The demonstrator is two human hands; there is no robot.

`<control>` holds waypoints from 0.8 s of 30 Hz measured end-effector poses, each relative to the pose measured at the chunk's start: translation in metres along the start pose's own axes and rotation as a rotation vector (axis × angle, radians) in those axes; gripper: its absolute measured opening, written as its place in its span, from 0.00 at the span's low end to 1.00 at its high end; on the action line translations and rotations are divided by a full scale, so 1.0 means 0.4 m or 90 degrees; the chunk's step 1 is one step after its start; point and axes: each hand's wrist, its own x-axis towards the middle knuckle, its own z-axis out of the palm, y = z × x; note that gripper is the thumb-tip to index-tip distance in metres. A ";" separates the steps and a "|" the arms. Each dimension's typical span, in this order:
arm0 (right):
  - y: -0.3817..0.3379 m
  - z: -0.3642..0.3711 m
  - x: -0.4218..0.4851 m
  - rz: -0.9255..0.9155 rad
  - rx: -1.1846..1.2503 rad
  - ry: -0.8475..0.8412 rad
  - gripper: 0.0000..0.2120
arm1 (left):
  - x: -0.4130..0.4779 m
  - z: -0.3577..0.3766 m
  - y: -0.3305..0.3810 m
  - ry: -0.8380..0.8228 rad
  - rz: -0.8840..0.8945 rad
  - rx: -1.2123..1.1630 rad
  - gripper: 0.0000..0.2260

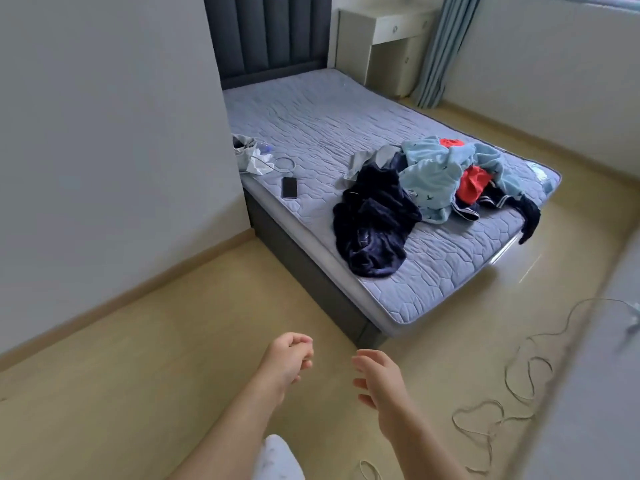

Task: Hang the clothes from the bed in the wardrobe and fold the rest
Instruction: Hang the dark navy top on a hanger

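Note:
A heap of clothes lies at the foot end of the bed [311, 126]: a dark navy garment [374, 230] nearest me, a light blue patterned garment [436, 174] behind it, and red pieces [472, 183] tucked in. A dark sleeve hangs over the mattress edge. My left hand [287, 362] hovers over the floor short of the bed, its fingers loosely curled and holding nothing. My right hand [377, 379] floats beside it with relaxed, spread fingers, also holding nothing. No wardrobe is in view.
A black phone [289, 187], a cable and a grey bag [249, 154] lie on the mattress near the left wall. A white cord [519, 379] snakes across the floor at right. A white bedside cabinet [384, 46] and blue curtain [440, 53] stand behind.

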 end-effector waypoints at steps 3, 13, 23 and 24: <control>-0.030 -0.061 0.053 0.009 0.034 0.026 0.04 | 0.054 0.069 0.052 -0.025 0.005 0.030 0.06; -0.262 -0.211 0.394 0.007 0.071 0.053 0.08 | 0.372 0.283 0.326 -0.083 0.023 0.064 0.06; -0.489 -0.272 0.740 0.074 0.053 0.034 0.09 | 0.691 0.430 0.579 -0.061 -0.032 0.124 0.07; -0.494 -0.285 0.762 0.083 0.047 0.036 0.09 | 0.711 0.445 0.583 -0.058 -0.042 0.129 0.07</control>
